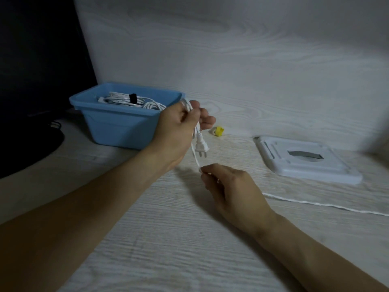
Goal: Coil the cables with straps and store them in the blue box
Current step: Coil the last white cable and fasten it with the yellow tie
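At the left of the frame we see the blue box point(117, 125) on the pale table point(168, 239), with coiled white cables point(134, 102) inside, one bound by a black strap point(133, 98). Just right of it, our left hand point(179, 131) grips loops of the white cable point(315, 204), its plug point(201, 147) dangling. Below, our right hand point(229, 186) pinches the same cable, which trails off to the right edge. A yellow piece point(217, 131) and a white lid point(305, 159) lie further right.
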`<state>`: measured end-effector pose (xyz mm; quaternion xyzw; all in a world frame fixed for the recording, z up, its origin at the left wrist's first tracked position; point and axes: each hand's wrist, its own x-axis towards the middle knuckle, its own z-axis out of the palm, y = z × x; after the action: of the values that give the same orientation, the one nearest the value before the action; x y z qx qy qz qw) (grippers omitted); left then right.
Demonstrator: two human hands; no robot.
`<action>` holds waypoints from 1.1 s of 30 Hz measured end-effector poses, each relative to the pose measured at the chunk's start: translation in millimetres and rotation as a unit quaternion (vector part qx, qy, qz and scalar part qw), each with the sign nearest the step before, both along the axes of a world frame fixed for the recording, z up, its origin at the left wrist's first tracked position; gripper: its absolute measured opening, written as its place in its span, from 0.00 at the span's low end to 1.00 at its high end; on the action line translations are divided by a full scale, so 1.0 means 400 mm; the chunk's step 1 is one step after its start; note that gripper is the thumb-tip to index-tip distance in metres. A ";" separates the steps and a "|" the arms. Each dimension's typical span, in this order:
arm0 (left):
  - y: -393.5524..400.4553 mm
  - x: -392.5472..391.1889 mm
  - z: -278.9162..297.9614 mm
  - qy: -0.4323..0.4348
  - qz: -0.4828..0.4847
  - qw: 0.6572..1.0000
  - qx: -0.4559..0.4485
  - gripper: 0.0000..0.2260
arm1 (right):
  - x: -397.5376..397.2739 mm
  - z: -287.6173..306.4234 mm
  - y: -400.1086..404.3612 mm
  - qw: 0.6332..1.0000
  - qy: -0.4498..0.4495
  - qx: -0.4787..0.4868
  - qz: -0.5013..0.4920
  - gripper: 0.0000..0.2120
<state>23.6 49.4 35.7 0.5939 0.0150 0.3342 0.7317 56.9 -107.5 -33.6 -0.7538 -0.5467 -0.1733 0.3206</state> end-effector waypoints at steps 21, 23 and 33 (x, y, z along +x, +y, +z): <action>0.014 -0.074 0.024 0.340 -0.315 0.855 0.233 0.24 | 0.068 0.036 -0.045 0.980 0.041 0.188 -0.055 0.15; 0.018 -0.077 0.029 0.353 -0.327 0.835 0.267 0.24 | 0.064 0.032 -0.043 0.977 0.055 0.198 -0.049 0.13; 0.025 -0.045 0.014 0.262 -0.163 0.944 0.116 0.22 | 0.055 0.029 -0.032 0.975 0.047 0.205 -0.073 0.04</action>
<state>5.6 59.3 41.4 0.7353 0.0700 0.0422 0.6728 78.9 -120.1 -21.9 -0.7173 -0.4276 -0.2688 0.4800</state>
